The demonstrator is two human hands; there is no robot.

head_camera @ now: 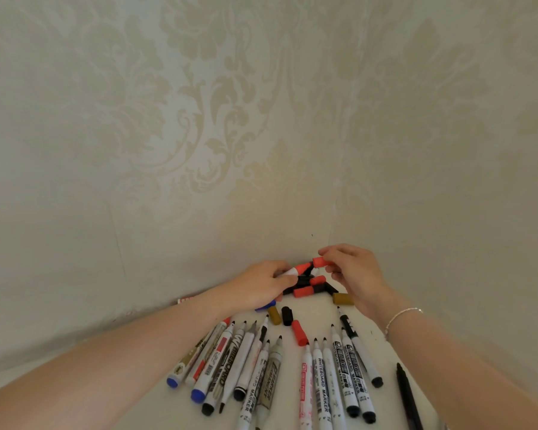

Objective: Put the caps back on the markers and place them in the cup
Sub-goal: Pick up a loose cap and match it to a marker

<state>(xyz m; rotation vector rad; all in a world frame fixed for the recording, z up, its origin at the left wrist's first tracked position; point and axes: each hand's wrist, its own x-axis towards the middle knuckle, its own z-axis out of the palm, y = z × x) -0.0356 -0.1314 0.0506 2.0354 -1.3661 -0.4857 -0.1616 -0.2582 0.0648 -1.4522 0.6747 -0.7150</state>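
Left hand (261, 285) grips red-tipped marker (295, 270); right hand (351, 271) pinches red cap (321, 261). Best line cap square with tip, press until seated.

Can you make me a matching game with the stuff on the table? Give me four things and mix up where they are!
Things:
1. red cap
2. red-tipped marker
3. thin black pen
4. bracelet

Places:
A. lying alone at the right of the table
B. pinched in the right hand
C. around the right wrist
D. held in the left hand

Pairs: 1-B, 2-D, 3-A, 4-C
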